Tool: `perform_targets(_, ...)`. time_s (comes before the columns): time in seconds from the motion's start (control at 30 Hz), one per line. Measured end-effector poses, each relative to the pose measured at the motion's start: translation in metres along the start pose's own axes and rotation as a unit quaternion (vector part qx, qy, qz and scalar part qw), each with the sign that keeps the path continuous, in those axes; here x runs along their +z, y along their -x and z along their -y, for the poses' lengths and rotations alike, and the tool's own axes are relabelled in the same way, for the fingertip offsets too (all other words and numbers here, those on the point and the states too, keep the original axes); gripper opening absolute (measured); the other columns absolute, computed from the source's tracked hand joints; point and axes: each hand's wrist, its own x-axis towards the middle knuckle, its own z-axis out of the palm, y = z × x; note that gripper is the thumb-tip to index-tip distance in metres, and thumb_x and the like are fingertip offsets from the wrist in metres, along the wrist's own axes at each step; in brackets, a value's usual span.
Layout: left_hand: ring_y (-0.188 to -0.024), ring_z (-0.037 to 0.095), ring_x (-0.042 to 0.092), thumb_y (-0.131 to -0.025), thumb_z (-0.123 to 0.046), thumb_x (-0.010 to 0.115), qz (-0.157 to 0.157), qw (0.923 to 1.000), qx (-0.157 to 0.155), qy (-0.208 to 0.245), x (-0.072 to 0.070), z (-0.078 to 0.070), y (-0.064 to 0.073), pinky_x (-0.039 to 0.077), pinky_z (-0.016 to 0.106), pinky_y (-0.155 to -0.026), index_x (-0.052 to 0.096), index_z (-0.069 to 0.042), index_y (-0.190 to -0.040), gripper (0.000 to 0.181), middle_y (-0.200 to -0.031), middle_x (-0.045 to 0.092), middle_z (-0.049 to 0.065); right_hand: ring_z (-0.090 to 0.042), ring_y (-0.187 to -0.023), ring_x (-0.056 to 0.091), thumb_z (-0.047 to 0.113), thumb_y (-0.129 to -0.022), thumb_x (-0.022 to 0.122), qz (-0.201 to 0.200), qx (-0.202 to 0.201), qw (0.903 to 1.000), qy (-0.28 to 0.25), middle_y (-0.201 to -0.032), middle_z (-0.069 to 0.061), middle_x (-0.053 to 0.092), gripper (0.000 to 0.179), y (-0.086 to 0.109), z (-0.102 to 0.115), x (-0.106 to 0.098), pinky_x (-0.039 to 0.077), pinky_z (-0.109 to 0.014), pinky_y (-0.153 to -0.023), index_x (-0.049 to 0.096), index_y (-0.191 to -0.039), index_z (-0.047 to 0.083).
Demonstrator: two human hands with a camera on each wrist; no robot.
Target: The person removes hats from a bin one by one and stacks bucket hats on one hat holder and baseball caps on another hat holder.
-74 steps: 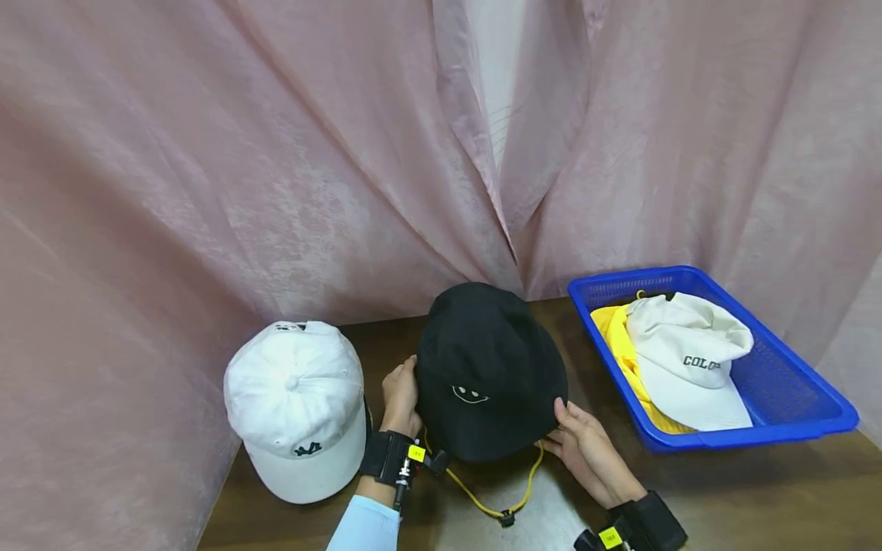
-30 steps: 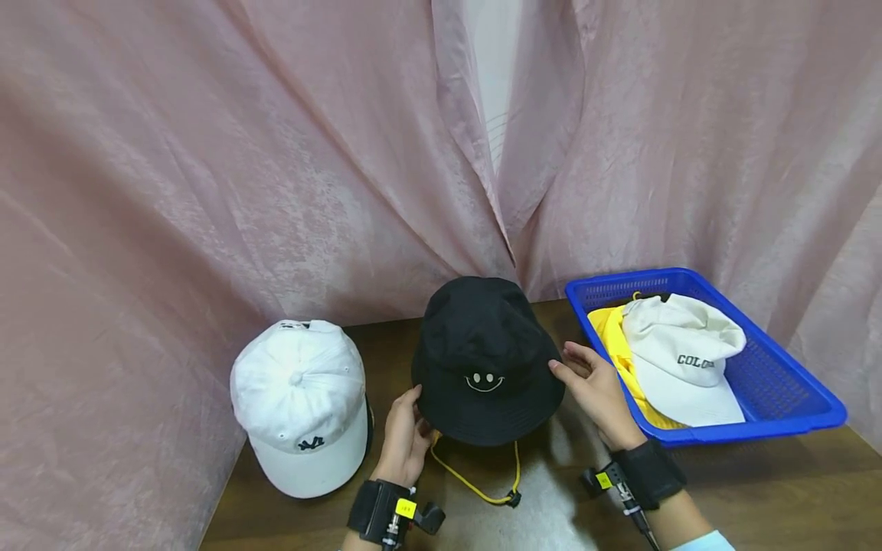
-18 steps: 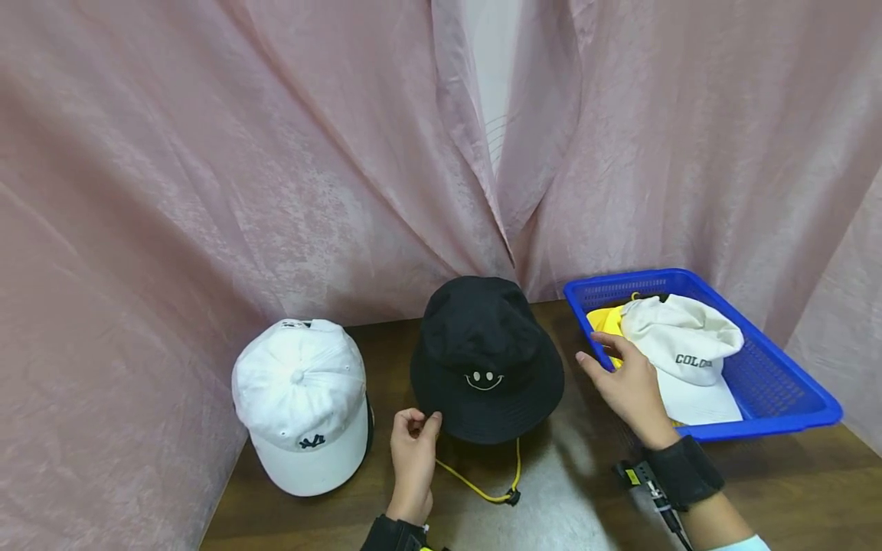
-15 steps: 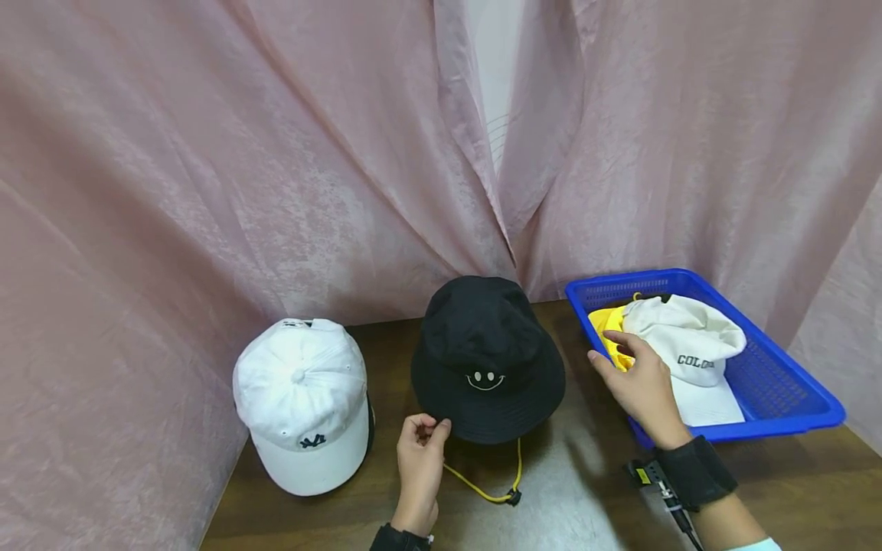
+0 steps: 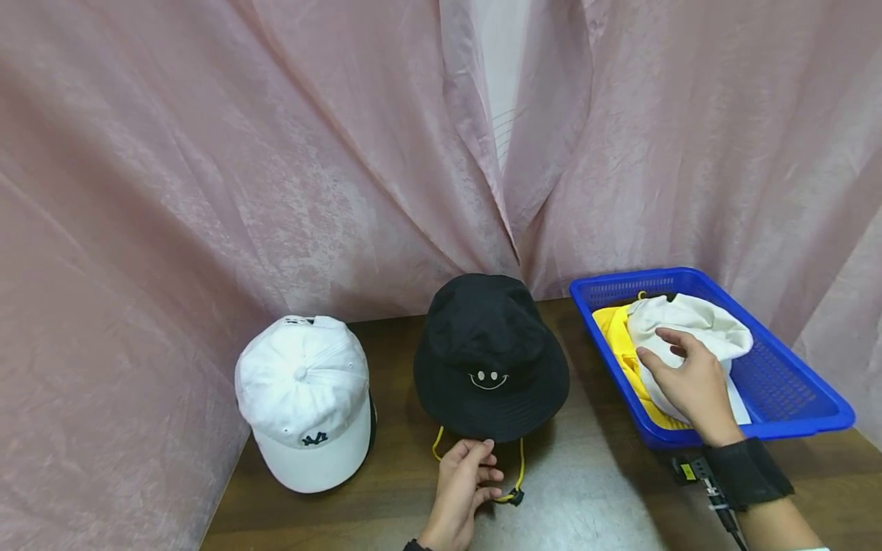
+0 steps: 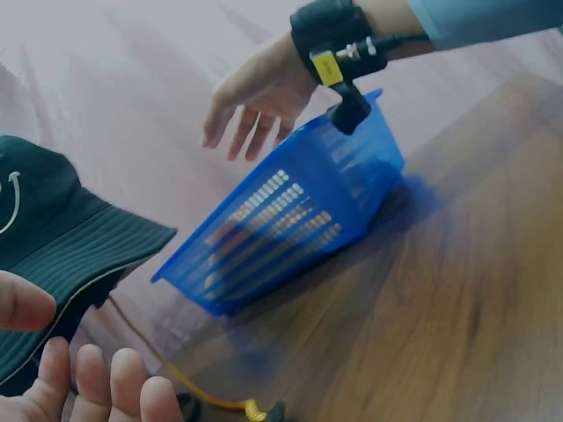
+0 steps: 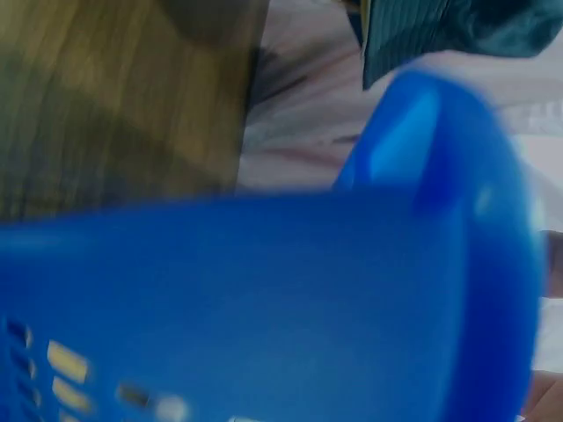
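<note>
A black bucket hat [image 5: 489, 329] with a smiley face stands on the table, crown up, its yellow cord hanging out in front. My left hand [image 5: 458, 490] pinches the front edge of its brim; in the left wrist view the thumb [image 6: 22, 303] lies over the brim and the fingers below it. My right hand [image 5: 696, 386], thumb and forefinger apart, hovers over an off-white cap [image 5: 699, 317] in the blue basket [image 5: 792, 430] and partly hides it. In the right wrist view the basket's wall covers most of that hand.
To the left sits a white baseball cap [image 5: 303, 383] with a dark emblem, something dark showing under its right side. Yellow fabric [image 5: 613, 325] lies beside the off-white cap in the basket. A pink curtain [image 5: 344, 153] hangs behind the wooden table [image 5: 276, 528].
My right hand has let go of the bucket hat and moved right, over the basket. My left hand has slid along the brim from the left side to the front. The hat was straightened, then stayed put.
</note>
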Motion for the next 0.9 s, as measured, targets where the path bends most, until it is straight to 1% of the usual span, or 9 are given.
perform_targets(0.1,-0.067,0.014,0.059,-0.093,-0.028,0.068,0.037,0.9991,-0.022,0.006,0.007,0.002,0.001,0.051,0.027,-0.056,0.056,-0.012,-0.089,0.02,-0.084,0.058,0.002,-0.051,-0.114,0.054,0.029,-0.095,0.07,0.004,0.015,0.9998,0.014,-0.128,-0.034,0.058,0.055,-0.002,-0.008,-0.007,0.041,-0.057,-0.087,0.056,-0.133,-0.009)
perform_targets(0.23,-0.067,0.013,0.061,-0.092,-0.032,0.068,0.089,0.9946,-0.05,0.019,0.018,0.006,0.002,0.052,0.028,-0.058,0.061,-0.009,-0.094,0.025,-0.082,0.062,0.002,-0.05,-0.116,0.052,0.036,-0.096,0.068,0.024,0.051,0.9981,0.024,-0.131,-0.034,0.055,0.063,-0.005,-0.021,-0.017,0.04,-0.05,-0.082,0.052,-0.137,-0.009)
perform_targets(0.37,-0.069,0.014,0.062,-0.093,-0.035,0.067,0.116,0.9908,-0.068,0.018,0.03,0.011,0.0,0.052,0.028,-0.06,0.066,-0.007,-0.1,0.029,-0.084,0.063,0.002,-0.052,-0.122,0.048,0.04,-0.097,0.065,0.048,0.088,0.9946,0.025,-0.137,-0.036,0.049,0.07,-0.008,-0.033,-0.026,0.041,-0.049,-0.081,0.045,-0.142,-0.01)
perform_targets(0.5,-0.071,0.016,0.063,-0.095,-0.034,0.066,0.125,0.9895,-0.073,0.011,0.044,0.014,-0.002,0.051,0.029,-0.06,0.067,-0.005,-0.103,0.03,-0.087,0.064,0.003,-0.057,-0.125,0.044,0.042,-0.098,0.063,0.064,0.121,0.9905,0.015,-0.141,-0.04,0.042,0.077,-0.012,-0.041,-0.033,0.044,-0.061,-0.088,0.036,-0.146,-0.013)
perform_targets(0.6,-0.07,0.016,0.063,-0.096,-0.033,0.065,0.134,0.9881,-0.076,0.004,0.055,0.016,-0.004,0.051,0.028,-0.058,0.068,-0.005,-0.104,0.029,-0.087,0.064,0.004,-0.06,-0.128,0.039,0.041,-0.099,0.061,0.068,0.149,0.9865,-0.007,-0.144,-0.044,0.035,0.083,-0.015,-0.045,-0.038,0.039,-0.07,-0.094,0.026,-0.15,-0.014)
perform_targets(0.7,-0.069,0.015,0.064,-0.098,-0.03,0.063,0.155,0.9843,-0.084,-0.01,0.067,0.018,-0.006,0.051,0.028,-0.058,0.068,-0.004,-0.108,0.028,-0.088,0.066,0.005,-0.061,-0.131,0.034,0.04,-0.1,0.06,0.062,0.179,0.9814,-0.028,-0.147,-0.045,0.028,0.087,-0.019,-0.047,-0.042,0.035,-0.072,-0.098,0.016,-0.153,-0.013)
perform_targets(0.8,-0.068,0.014,0.065,-0.099,-0.028,0.062,0.173,0.9806,-0.091,-0.021,0.077,0.021,-0.006,0.051,0.027,-0.057,0.068,-0.004,-0.112,0.029,-0.088,0.068,0.005,-0.061,-0.133,0.03,0.04,-0.1,0.058,0.059,0.198,0.9777,-0.038,-0.148,-0.045,0.026,0.089,-0.02,-0.05,-0.045,0.033,-0.073,-0.1,0.011,-0.154,-0.012)
perform_targets(0.83,-0.068,0.014,0.065,-0.099,-0.028,0.062,0.176,0.9799,-0.092,-0.022,0.08,0.022,-0.006,0.051,0.026,-0.057,0.068,-0.003,-0.113,0.029,-0.088,0.068,0.005,-0.06,-0.132,0.031,0.04,-0.1,0.059,0.057,0.199,0.9776,-0.039,-0.147,-0.044,0.027,0.09,-0.021,-0.052,-0.046,0.039,-0.067,-0.099,0.011,-0.154,-0.012)
perform_targets(0.9,-0.067,0.014,0.065,-0.098,-0.027,0.063,0.178,0.9796,-0.091,-0.019,0.085,0.025,-0.006,0.051,0.026,-0.056,0.068,-0.003,-0.114,0.029,-0.088,0.068,0.005,-0.058,-0.131,0.033,0.039,-0.099,0.06,0.053,0.198,0.9778,-0.045,-0.146,-0.044,0.029,0.091,-0.021,-0.056,-0.047,0.048,-0.049,-0.092,0.01,-0.154,-0.012)
